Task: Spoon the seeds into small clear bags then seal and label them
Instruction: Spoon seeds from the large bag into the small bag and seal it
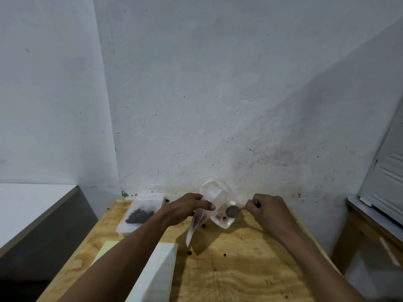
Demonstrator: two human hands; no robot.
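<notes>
Two bare hands fill a small clear bag with seeds over a plywood table.

At the centre, the left hand (187, 207) pinches the top edge of the small clear bag (195, 223), which hangs limp and slanted, a few dark seeds inside. The film looks light, soft and slippery, so it is probably best held at the mouth. At 3 o'clock, touching or just beside it, sits a clear plastic container (220, 205), over which the right hand (267, 209), fingers curled round the handle, holds a metal spoon (233, 211). At 9 o'clock lies a filled bag of seeds (139, 214). At 6 o'clock, loose seeds (189, 253) dot the table (239, 269); paper sheets (157, 271) lie at 7.
</notes>
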